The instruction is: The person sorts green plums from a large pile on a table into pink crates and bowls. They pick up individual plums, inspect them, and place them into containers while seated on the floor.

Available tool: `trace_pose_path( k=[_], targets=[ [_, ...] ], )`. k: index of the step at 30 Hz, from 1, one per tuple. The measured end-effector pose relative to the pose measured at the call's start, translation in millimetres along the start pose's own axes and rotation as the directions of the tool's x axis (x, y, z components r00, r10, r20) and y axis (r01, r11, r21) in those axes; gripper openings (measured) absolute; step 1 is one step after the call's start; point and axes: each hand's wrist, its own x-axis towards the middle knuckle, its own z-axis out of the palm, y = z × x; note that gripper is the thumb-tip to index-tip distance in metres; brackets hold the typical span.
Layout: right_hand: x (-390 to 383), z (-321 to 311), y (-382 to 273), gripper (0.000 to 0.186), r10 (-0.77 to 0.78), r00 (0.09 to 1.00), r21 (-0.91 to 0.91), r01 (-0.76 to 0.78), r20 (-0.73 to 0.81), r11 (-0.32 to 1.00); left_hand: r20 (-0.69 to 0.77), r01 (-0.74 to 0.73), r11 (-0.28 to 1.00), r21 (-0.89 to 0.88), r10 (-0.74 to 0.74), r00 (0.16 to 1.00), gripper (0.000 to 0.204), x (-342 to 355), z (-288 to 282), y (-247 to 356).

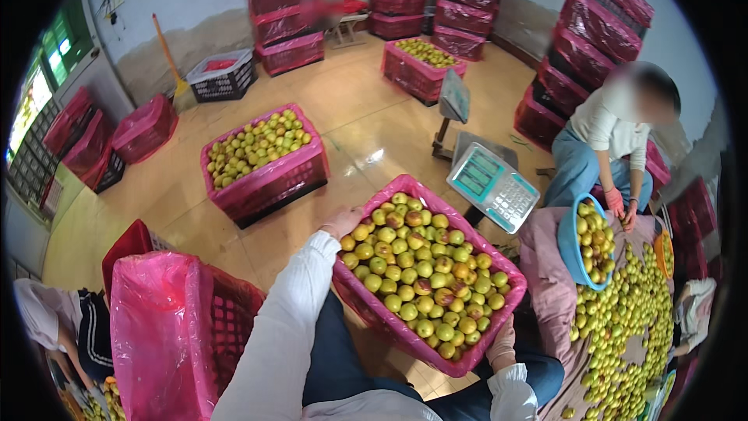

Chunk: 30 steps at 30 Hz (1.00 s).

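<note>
My left hand [342, 224] is closed on the upper left side of a pink plastic-lined crate [350, 281] heaped with green-yellow fruit [421, 269], some with brown patches. My right hand [502, 341] grips the same crate at its lower right side. The crate is slightly tilted in view, between my forearms and over my legs. Just beyond its right corner stands a scale with a keypad display [502, 199]. An empty pink-lined crate [160, 331] is by my left forearm.
A full crate [265, 195] and another [413, 78] stand on the floor [343, 132]. Crate stacks [584, 23] line the walls. At right a co-worker [584, 140] sits by a blue basin [575, 249] and fruit spread on cloth [545, 257]. Another person [54, 316] is at lower left.
</note>
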Motion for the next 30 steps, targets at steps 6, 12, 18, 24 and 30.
trace_pose_path(
  k=[6,12,18,24,30],
  targets=[
    [39,-35,13,0.060,-0.292,0.944,-0.424,0.204,-0.155,0.883,0.027,0.078,0.997,-0.016,-0.078,0.997,0.051,2,-16,33],
    [34,-15,-4,0.068,0.043,0.989,-0.051,-0.051,-0.143,0.997,0.206,0.126,0.989,-0.081,-0.107,0.973,0.064,36,1,17],
    [10,31,-22,0.064,0.036,0.998,-0.100,-0.030,0.054,0.995,0.124,-0.012,0.996,-0.092,0.023,0.992,0.065,34,10,23],
    [42,72,-22,0.058,0.053,0.974,-0.116,-0.028,0.221,0.993,0.118,0.100,0.954,-0.282,-0.069,0.991,0.063,35,-12,-34],
    [88,196,22,0.053,0.115,0.974,-0.199,-0.076,0.197,0.977,-0.099,0.247,0.950,-0.192,-0.269,0.958,0.069,24,-82,-155]
  ],
)
